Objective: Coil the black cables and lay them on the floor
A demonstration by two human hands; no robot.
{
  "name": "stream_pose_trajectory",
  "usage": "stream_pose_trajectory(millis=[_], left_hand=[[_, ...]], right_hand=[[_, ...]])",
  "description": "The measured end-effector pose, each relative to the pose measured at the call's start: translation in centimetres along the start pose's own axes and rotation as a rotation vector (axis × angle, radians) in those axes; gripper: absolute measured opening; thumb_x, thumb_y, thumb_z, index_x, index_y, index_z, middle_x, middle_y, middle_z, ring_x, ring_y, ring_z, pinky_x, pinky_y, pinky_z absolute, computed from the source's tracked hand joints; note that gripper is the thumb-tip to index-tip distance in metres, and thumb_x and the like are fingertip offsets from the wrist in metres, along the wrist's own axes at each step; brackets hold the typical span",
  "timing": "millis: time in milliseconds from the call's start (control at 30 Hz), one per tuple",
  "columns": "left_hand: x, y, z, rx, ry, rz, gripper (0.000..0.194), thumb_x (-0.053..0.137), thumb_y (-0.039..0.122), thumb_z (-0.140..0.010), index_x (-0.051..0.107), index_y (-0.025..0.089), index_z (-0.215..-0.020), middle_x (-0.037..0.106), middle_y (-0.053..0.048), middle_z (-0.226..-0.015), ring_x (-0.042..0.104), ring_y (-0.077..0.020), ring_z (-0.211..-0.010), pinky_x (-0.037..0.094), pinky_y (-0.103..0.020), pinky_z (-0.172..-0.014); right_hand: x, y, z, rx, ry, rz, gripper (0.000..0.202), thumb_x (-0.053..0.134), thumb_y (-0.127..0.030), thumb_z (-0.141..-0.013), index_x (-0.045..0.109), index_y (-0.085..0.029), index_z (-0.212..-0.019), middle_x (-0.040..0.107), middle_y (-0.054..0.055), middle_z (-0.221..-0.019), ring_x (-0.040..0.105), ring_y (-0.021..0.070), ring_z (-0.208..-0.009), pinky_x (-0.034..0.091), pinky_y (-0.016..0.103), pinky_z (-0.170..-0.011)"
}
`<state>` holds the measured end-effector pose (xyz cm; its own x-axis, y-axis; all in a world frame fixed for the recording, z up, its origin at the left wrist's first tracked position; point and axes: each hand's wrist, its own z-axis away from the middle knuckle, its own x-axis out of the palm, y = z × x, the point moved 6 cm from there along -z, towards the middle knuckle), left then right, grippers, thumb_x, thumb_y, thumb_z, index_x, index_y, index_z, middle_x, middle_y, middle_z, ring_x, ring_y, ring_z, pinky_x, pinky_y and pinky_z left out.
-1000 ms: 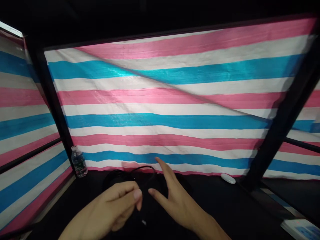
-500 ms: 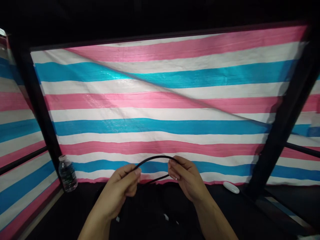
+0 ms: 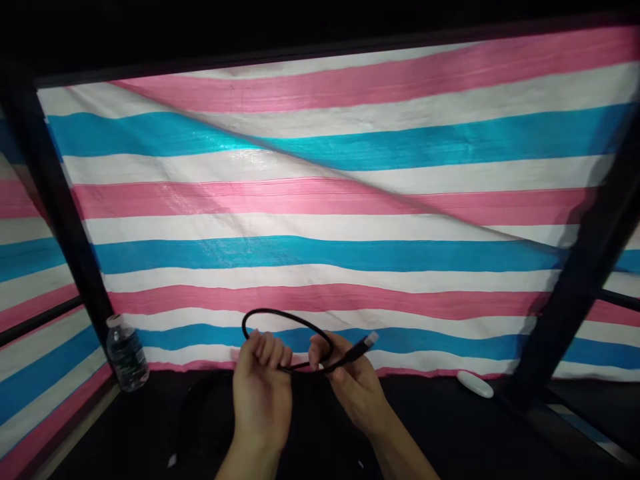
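A black cable is looped between my two hands above the dark surface. My left hand, palm turned up toward me, has its fingers curled round the cable. On the other side, my right hand pinches the cable where it bends, with thumb and fingers closed. One end of the cable, a plug with a pale tip, sticks out to the right across the right hand's fingers. Some of the cable is hidden behind the hands.
A clear plastic bottle stands at the back left corner. A white rounded object lies at the back right. Dark frame posts flank a striped sheet behind the black surface. A small whitish piece shows at front left.
My left hand has turned over, palm up, and moved nearer the right. The cable has gone from a wide arc to a smaller loop, and its plug now shows by the right hand.
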<state>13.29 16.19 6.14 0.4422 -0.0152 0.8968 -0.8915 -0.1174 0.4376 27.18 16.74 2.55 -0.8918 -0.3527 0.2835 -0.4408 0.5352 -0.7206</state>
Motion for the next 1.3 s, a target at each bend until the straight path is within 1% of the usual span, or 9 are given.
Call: stream_pose_trajectory(millis=[233,367,500,567,700,833,1033,1200,1300], left_hand=[[-0.2,0.3,0.8,-0.237,-0.387,-1.125,0.03,0.074,0.048,-0.08,0.066,0.02,-0.088,0.064,-0.003,-0.089,0.059,-0.0218,-0.09,0.045,-0.033,-0.085],[-1.3,2.8,0.2,-0.087,-0.416,-1.551,0.056,0.083,0.046,-0.069,0.066,0.027,-0.119,0.067,-0.008,-0.123,0.058,-0.0313,-0.115,0.043,-0.038,-0.096],[-3.7,-0.3,0.2,-0.477,-0.583,-1.616,0.024,0.071,0.042,-0.079,0.069,0.022,-0.092,0.072,-0.006,-0.086,0.068,-0.0268,-0.083,0.049,-0.034,-0.073],[-4.3,-1.5,0.4,-0.635,-0.613,-1.53,0.024,0.061,0.043,-0.086,0.063,0.021,-0.078,0.061,0.0,-0.06,0.059,-0.0184,-0.055,0.044,-0.028,-0.054],[-3.2,-0.8,-0.3,-0.574,-0.428,-1.128,0.03,0.064,0.05,-0.085,0.059,0.021,-0.079,0.034,0.01,-0.052,0.026,-0.0076,-0.041,0.029,-0.02,-0.038],[-2.3,-0.6,-0.5,-0.582,-0.342,-0.751,0.033,0.069,0.05,-0.081,0.057,0.02,-0.08,0.045,0.004,-0.065,0.046,-0.012,-0.057,0.048,-0.023,-0.044],[-4.0,-0.9,-1.4,-0.448,-0.28,-1.026,0.034,0.068,0.05,-0.084,0.054,0.019,-0.078,0.05,0.003,-0.071,0.05,-0.011,-0.063,0.046,-0.019,-0.047],[-5.1,-1.3,-1.1,-0.61,-0.349,-1.062,0.039,0.072,0.047,-0.077,0.058,0.019,-0.101,0.061,0.0,-0.076,0.05,-0.0095,-0.052,0.016,-0.017,-0.035],[-5.3,-0.2,-1.9,-0.509,-0.262,-1.002,0.038,0.074,0.045,-0.075,0.061,0.019,-0.099,0.052,0.004,-0.068,0.041,-0.0067,-0.05,0.012,-0.018,-0.039]], right_hand=[[-2.1,-3.0,-0.9,-0.095,0.433,0.009,0.028,0.065,-0.05,-0.095,0.068,-0.023,-0.092,0.047,-0.003,-0.065,0.049,0.0129,-0.06,0.044,0.028,-0.059],[-3.4,-3.6,-1.3,-0.001,0.553,0.011,0.034,0.069,-0.054,-0.091,0.068,-0.02,-0.091,0.037,-0.007,-0.063,0.032,0.006,-0.046,0.028,0.021,-0.043],[-4.1,-3.0,-1.1,0.02,0.651,0.007,0.035,0.07,-0.056,-0.089,0.065,-0.022,-0.089,0.037,-0.007,-0.064,0.03,0.0061,-0.045,0.025,0.02,-0.04],[-4.4,-3.0,-1.0,-0.02,0.655,0.03,0.033,0.067,-0.056,-0.092,0.064,-0.023,-0.09,0.035,-0.008,-0.064,0.03,0.0072,-0.046,0.026,0.021,-0.041],[-3.8,-5.9,-1.1,-0.303,0.359,0.332,0.031,0.048,-0.047,-0.104,0.061,-0.023,-0.088,0.046,-0.002,-0.069,0.045,0.0143,-0.061,0.042,0.029,-0.056],[-0.3,-8.2,0.2,-0.552,-0.174,0.853,0.021,0.043,-0.018,-0.102,0.062,-0.025,-0.102,0.062,0.006,-0.088,0.056,0.0237,-0.091,0.049,0.041,-0.078],[0.8,-9.3,1.4,-0.734,0.039,1.237,0.035,0.053,-0.002,-0.091,0.07,-0.031,-0.1,0.045,0.002,-0.086,0.049,0.0178,-0.08,0.044,0.028,-0.062],[0.4,-8.5,0.5,-0.603,-0.216,1.17,0.037,0.05,-0.007,-0.097,0.068,-0.03,-0.12,0.048,-0.002,-0.074,0.047,0.0134,-0.063,0.039,0.024,-0.053],[-0.4,-7.9,-0.1,-0.411,-0.268,1.059,0.037,0.049,-0.012,-0.099,0.07,-0.034,-0.121,0.058,0.001,-0.083,0.058,0.0141,-0.068,0.046,0.024,-0.058]])
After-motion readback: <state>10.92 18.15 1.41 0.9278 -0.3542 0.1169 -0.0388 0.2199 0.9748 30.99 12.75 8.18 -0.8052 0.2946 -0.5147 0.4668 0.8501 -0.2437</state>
